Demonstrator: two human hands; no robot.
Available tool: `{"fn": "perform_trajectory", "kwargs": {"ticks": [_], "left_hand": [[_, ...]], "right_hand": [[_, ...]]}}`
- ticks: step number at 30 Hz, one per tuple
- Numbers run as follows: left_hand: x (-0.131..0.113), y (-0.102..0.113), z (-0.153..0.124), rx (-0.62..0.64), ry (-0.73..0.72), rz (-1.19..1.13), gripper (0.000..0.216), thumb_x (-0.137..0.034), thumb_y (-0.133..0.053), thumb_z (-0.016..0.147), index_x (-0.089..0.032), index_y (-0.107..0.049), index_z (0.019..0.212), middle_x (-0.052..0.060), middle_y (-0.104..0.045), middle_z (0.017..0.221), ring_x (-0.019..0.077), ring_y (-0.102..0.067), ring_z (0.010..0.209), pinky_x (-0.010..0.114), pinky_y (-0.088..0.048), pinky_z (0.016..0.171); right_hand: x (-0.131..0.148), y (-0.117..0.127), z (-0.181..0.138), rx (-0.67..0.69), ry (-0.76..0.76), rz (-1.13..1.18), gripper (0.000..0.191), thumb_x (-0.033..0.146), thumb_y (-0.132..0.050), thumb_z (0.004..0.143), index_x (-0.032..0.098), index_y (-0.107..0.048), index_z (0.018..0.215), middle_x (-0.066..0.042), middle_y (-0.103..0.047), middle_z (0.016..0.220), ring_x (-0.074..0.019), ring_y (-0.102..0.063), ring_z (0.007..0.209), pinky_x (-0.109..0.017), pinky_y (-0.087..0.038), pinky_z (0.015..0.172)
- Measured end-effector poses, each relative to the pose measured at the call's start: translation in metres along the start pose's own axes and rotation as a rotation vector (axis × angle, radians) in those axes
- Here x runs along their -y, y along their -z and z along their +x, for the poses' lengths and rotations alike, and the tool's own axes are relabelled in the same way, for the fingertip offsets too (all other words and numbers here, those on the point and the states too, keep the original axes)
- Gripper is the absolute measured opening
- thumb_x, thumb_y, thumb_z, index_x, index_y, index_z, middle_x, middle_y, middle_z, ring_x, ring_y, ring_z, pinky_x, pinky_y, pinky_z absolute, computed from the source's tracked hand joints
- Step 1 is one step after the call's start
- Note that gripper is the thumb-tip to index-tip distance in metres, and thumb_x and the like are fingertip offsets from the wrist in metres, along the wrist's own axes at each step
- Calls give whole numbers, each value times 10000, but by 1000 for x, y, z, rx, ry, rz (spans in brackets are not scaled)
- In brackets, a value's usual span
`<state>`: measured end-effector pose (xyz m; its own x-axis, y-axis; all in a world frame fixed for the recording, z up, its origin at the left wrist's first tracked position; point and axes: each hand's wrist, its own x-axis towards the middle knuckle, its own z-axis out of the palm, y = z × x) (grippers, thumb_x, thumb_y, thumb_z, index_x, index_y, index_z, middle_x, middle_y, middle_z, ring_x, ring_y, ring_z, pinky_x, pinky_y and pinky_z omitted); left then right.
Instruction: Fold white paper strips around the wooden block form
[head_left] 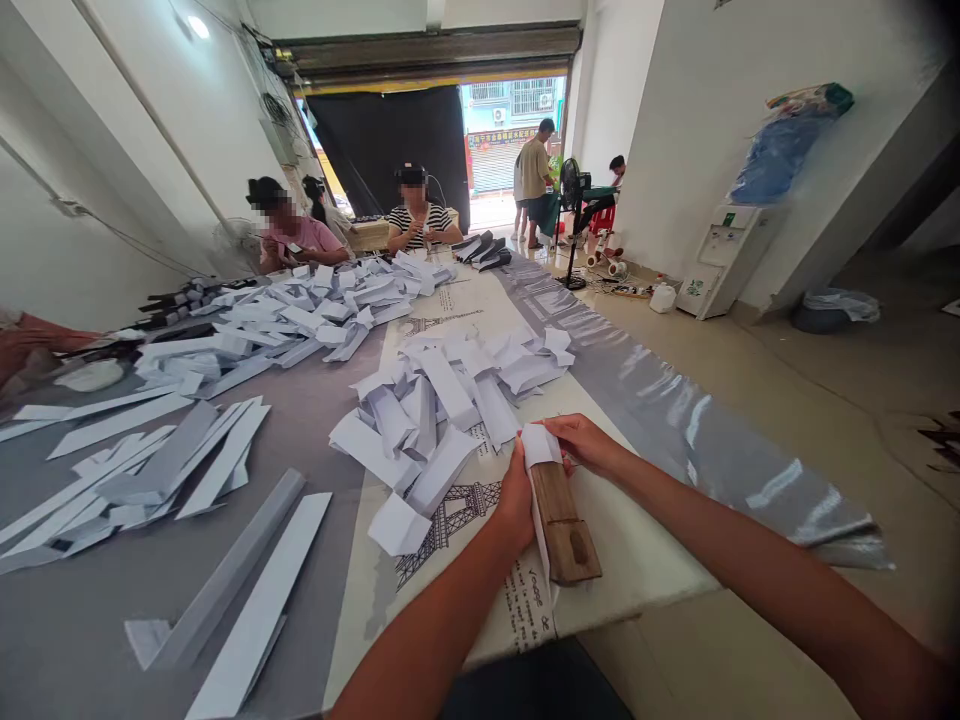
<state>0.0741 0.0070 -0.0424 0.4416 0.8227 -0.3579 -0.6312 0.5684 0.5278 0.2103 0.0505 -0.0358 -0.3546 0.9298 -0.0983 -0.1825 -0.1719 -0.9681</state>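
Note:
A wooden block point(564, 520) with a notch near its lower end lies tilted between my hands above the table's near edge. White paper point(538, 445) is wrapped around its far end, and a strip of it hangs along the block's left side. My left hand point(516, 490) is closed on the left side of the paper and block. With fingers bent at the paper's right edge, my right hand point(581, 440) pinches it; the fingertips are partly hidden. Just beyond my hands is a heap of folded white paper sleeves point(450, 390).
Flat paper strips point(262, 610) lie on the grey cover at left. Farther back is a larger paper pile point(322, 310), with two seated people behind it. A shiny plastic sheet point(675, 420) drapes the table's right side. A fan point(574, 215) and water dispenser point(724, 260) stand beyond.

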Motion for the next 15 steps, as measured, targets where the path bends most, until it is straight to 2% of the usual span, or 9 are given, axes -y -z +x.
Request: {"fn": "perform_trajectory", "kwargs": {"ticks": [3, 8, 12, 15], "left_hand": [[-2, 1, -1, -19, -1, 27, 560, -612, -428, 837, -99, -627, 942, 92, -672, 727, 174, -649, 656, 253, -495, 602], [-3, -1, -3, -46, 30, 46, 553, -597, -407, 853, -99, -613, 975, 94, -667, 691, 178, -653, 639, 242, -477, 551], [-5, -2, -3, -12, -7, 68, 558, -600, -404, 854, -90, -617, 930, 93, -660, 691, 163, -643, 615, 232, -479, 539], [-4, -2, -2, 25, -41, 38, 493, -550, -416, 873, -103, -613, 941, 77, -656, 722, 150, -646, 643, 234, -503, 591]], "right_hand": [[-3, 4, 3, -5, 8, 35, 403, 429, -698, 717, 103, -710, 954, -9, -613, 590, -74, -416, 439, -207, -282, 385], [-3, 3, 4, 21, 50, 17, 406, 439, -705, 702, 100, -716, 926, -18, -619, 600, -78, -423, 444, -222, -316, 411], [-3, 0, 5, -27, 105, -23, 426, 480, -684, 706, 115, -710, 925, 17, -577, 549, -76, -414, 445, -220, -318, 430], [-1, -1, 4, -36, 124, -64, 419, 491, -680, 706, 108, -709, 873, 31, -555, 528, -74, -406, 456, -220, -322, 454]]}}
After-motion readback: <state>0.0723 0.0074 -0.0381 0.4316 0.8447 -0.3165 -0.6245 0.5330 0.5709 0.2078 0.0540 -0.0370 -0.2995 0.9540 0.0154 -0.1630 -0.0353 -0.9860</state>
